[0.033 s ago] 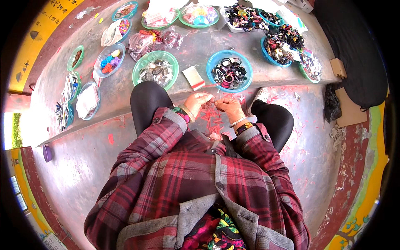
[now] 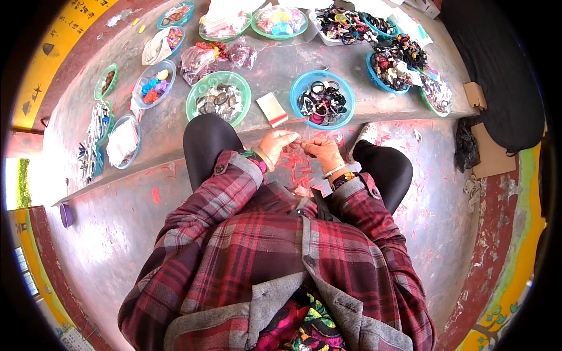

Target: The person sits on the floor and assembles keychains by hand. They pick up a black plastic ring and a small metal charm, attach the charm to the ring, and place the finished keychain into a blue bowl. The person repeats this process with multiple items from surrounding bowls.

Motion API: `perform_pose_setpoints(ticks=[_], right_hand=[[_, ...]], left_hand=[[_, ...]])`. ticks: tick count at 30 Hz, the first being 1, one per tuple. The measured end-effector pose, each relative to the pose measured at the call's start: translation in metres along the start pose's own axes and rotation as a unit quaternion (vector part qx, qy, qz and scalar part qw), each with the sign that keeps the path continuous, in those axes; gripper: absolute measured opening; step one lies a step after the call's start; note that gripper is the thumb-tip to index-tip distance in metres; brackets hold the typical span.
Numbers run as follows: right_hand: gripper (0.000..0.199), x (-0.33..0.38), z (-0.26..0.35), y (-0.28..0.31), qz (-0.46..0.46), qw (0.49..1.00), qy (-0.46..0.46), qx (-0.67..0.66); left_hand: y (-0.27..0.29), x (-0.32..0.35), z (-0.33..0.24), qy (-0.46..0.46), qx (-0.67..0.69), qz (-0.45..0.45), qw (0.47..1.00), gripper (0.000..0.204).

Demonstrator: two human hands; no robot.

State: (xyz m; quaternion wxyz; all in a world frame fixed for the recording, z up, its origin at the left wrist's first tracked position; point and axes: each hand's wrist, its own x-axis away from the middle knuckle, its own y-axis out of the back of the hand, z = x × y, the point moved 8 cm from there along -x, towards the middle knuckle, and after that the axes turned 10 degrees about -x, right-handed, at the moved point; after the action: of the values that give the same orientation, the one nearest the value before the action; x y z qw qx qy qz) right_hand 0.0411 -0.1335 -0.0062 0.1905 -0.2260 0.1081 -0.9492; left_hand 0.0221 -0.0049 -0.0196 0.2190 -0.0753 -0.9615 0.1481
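Observation:
My left hand (image 2: 277,146) and my right hand (image 2: 324,154) meet fingertip to fingertip above my lap, between my knees. Both are closed in a pinch, and whatever they hold is too small to make out. Just beyond them a blue basket (image 2: 294,96) holds black, white and pink hair ties (image 2: 322,104). To its left lies a small white open box (image 2: 271,109) with a red edge. A green basket (image 2: 189,105) with pale and grey small pieces (image 2: 220,102) stands beyond my left knee.
More baskets line the raised ledge, among them a lilac basket (image 2: 141,100) with coloured pieces and a blue basket (image 2: 372,75) of dark hair ties. Clear plastic bags (image 2: 202,60) lie behind. Red scraps (image 2: 301,169) litter the floor. A black bag (image 2: 466,146) and cardboard (image 2: 494,155) are at the right.

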Motion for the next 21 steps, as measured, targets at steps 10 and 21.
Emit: perform_pose_setpoints(ticks=[10, 21], right_hand=[[0.013, 0.000, -0.008, -0.006, 0.018, 0.999, -0.042, -0.001], [0.015, 0.005, -0.006, -0.015, 0.043, 0.998, -0.053, -0.019]], left_hand=[[-0.001, 0.006, -0.010, 0.012, -0.035, -0.041, 0.998, 0.017], [-0.006, 0.007, -0.013, -0.010, 0.019, -0.007, 1.000, 0.013]])
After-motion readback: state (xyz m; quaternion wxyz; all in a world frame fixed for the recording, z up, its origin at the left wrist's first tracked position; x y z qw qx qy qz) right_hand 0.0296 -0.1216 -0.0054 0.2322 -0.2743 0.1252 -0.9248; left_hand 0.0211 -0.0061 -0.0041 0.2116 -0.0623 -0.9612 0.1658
